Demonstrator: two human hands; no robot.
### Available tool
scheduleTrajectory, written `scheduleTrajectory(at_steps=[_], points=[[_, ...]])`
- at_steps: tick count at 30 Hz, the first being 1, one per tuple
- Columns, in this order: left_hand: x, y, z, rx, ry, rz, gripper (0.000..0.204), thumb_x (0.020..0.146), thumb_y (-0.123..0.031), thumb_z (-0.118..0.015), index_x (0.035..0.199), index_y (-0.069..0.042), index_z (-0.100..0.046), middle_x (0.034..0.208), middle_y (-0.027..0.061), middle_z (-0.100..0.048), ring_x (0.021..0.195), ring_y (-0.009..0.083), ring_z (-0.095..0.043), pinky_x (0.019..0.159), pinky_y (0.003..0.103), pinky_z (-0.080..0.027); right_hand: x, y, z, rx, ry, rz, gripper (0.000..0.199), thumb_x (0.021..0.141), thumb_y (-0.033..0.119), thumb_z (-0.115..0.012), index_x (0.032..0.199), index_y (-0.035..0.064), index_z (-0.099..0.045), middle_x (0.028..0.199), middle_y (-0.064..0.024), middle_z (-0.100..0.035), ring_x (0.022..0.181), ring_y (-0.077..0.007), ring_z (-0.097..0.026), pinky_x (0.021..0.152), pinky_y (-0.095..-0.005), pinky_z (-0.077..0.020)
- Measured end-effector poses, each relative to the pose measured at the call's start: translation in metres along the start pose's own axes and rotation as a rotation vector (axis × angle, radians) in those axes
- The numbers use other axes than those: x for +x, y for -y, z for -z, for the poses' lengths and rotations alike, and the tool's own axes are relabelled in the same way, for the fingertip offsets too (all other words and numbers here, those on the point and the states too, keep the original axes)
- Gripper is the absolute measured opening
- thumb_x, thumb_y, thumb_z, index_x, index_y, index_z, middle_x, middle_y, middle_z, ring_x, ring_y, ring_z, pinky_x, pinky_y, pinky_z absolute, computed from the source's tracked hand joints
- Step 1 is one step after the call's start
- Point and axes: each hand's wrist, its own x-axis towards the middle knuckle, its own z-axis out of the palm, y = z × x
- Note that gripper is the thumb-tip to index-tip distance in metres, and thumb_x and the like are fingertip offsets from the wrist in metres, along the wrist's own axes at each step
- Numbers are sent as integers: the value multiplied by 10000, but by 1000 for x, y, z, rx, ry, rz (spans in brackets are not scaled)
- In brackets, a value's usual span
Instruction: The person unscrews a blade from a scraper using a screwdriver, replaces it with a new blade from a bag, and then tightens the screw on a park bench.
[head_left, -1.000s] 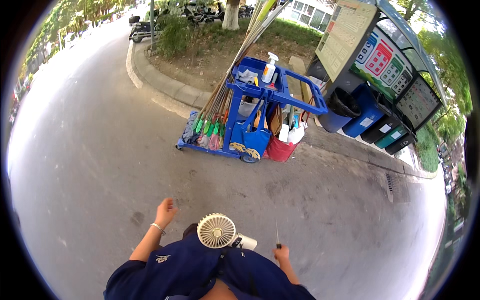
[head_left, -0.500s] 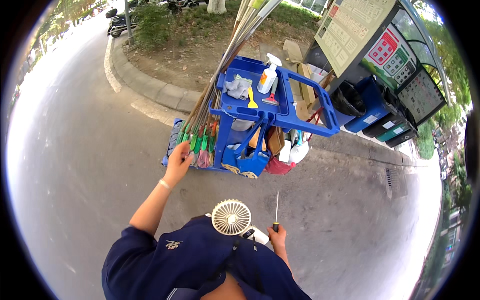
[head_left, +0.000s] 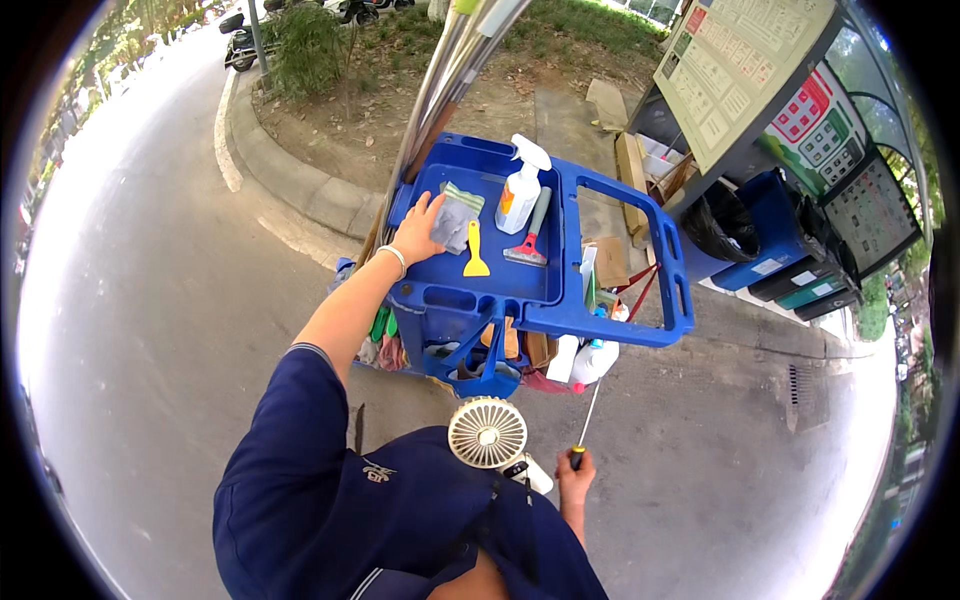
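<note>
My left hand (head_left: 418, 230) is over the left side of a blue cart's tray (head_left: 500, 282), fingers apart, at the edge of a crumpled grey cloth (head_left: 458, 218). Whether the fingertips touch the cloth I cannot tell. Beside the cloth lie a yellow scraper (head_left: 475, 252) and a red-headed scraper (head_left: 527, 250) with a grey handle. A white spray bottle (head_left: 520, 190) stands between them and the tray's back. Low on the right, my right hand (head_left: 575, 476) is closed around the black and yellow handle of a long thin screwdriver (head_left: 579, 454), its shaft pointing up toward the cart.
Long poles (head_left: 440, 90) rise from the cart's left side. A blue bag (head_left: 480, 375) and white bottles (head_left: 595, 362) hang below the tray. A white fan (head_left: 487, 433) sits at my chest. Waste bins (head_left: 765, 225) stand under a sign board at the right; a kerb (head_left: 300, 190) curves at the left.
My left hand has moved up from the green-topped mop handles at the cart's side to the cloth in the tray. The cart appears closer. My right hand still holds the screwdriver.
</note>
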Motion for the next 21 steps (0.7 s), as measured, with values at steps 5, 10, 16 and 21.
scheduleTrajectory(at_steps=[5, 10, 16, 21], points=[[27, 9, -27, 184, 246, 184, 756, 728, -113, -718, 1413, -193, -409, 1325, 204, -505, 1161, 358, -555, 961, 418, -482, 85, 54, 6, -138, 67, 296, 151, 811, 57, -701, 854, 35, -558, 639, 1, -531, 517, -70, -501, 472, -237, -418], [50, 1, 12, 57, -152, 62, 126, 830, -169, -610, 898, -65, -589, 924, 178, -633, 885, 394, -611, 749, 485, -497, 121, 98, 3, -40, 82, 210, 169, 834, 81, -708, 853, 32, -548, 683, 2, -545, 545, -67, -500, 507, -237, -429], [103, -22, 29, -34, -327, -94, 276, 842, -255, -667, 1016, -60, -579, 1018, 168, -600, 945, 381, -597, 777, 458, -489, 135, 115, -22, 15, 53, 201, 138, 844, 38, -676, 852, 29, -538, 662, -1, -523, 524, -66, -496, 476, -232, -408], [157, 17, -30, -357, -250, 205, 727, 824, -216, -694, 1423, -26, -328, 1310, 271, -464, 1224, 396, -478, 1018, 398, -408, 130, 127, -33, -18, 41, 188, 142, 839, 51, -690, 859, 30, -551, 670, -3, -539, 531, -64, -505, 479, -229, -418]])
